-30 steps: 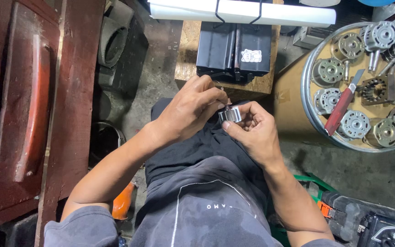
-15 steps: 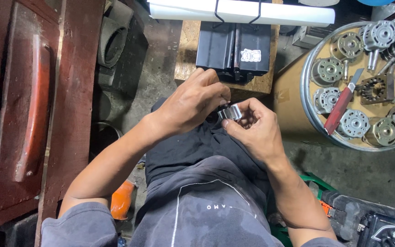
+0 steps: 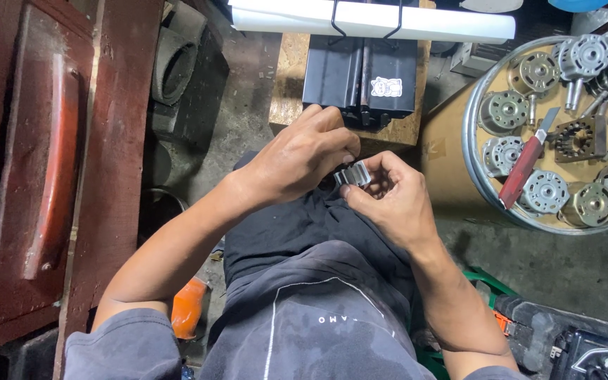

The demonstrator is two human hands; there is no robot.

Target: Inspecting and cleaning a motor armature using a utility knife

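**Inspector:** Where is the part, and who has it?

**Assistant:** The small metal part (image 3: 352, 174) sits between both hands, above the lap and just in front of the wooden block (image 3: 291, 84). The left hand (image 3: 302, 156) is curled over it from the left, fingertips pinching its near end. The right hand (image 3: 392, 200) grasps it from below and the right, thumb and forefinger closed on it.

**Inspector:** Why held so?

**Assistant:** My judgement: the right hand steadies it while the left works on it, close to the body for control.

**Inspector:** Orientation?

**Assistant:** Its long axis appears to run roughly left to right, slightly tilted, the ribbed side facing up. Which end leads I cannot tell; fingers cover both.

**Inspector:** Surroundings?

**Assistant:** The round tray (image 3: 474, 184) of motor parts and a red-handled tool (image 3: 523, 165) lie well apart to the right, untouched.
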